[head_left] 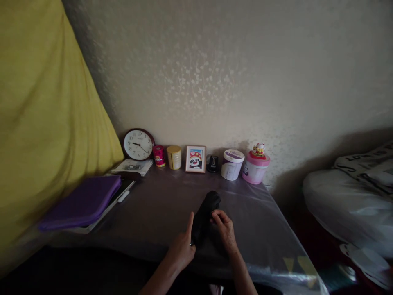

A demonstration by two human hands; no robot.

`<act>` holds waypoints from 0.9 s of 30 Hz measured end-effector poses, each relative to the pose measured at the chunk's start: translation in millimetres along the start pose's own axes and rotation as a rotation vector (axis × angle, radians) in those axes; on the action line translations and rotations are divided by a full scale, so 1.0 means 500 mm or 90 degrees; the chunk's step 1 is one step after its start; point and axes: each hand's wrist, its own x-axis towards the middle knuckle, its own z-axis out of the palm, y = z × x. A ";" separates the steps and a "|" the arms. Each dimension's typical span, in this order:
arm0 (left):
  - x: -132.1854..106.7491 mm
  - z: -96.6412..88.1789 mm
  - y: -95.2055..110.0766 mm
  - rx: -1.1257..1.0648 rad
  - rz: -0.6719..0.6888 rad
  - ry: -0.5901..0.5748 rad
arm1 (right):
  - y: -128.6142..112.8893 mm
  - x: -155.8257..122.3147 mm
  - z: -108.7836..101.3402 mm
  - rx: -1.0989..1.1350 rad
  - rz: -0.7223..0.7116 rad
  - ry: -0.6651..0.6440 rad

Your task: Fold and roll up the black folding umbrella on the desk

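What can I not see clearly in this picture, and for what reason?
Head view: some fingers of the left hand, hidden by the black bundle.
Head view: what the right hand pinches, too small and dark.
Head view: small print on the white tub, too small and blurred.
Head view: far end of the white bag, cut off by the right edge.

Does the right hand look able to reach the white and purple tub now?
Probably yes: only tabletop shows between the right hand and the tub, though this hand seems to pinch the black item and may need to release it first.
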 end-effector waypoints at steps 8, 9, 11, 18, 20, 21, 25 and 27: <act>0.003 0.004 0.007 0.199 0.001 -0.019 | 0.001 -0.031 -0.010 -0.013 -0.015 -0.111; 0.003 0.004 0.007 0.208 0.003 -0.025 | 0.000 -0.031 -0.008 -0.017 -0.016 -0.111; 0.004 0.004 0.008 0.221 0.005 -0.035 | -0.003 -0.026 -0.006 -0.032 -0.023 -0.107; 0.004 0.004 0.014 0.273 0.001 -0.060 | -0.010 0.012 -0.012 -0.180 -0.170 -0.162; 0.005 0.004 0.015 0.284 -0.002 -0.068 | -0.008 0.020 -0.014 -0.247 -0.189 -0.187; 0.005 0.004 0.015 0.288 -0.002 -0.070 | -0.007 0.023 -0.014 -0.280 -0.190 -0.197; 0.006 0.004 0.013 0.300 0.000 -0.073 | -0.006 0.028 -0.010 -0.370 -0.181 -0.202; 0.005 0.005 0.012 0.304 0.002 -0.072 | -0.009 0.030 -0.006 -0.393 -0.170 -0.198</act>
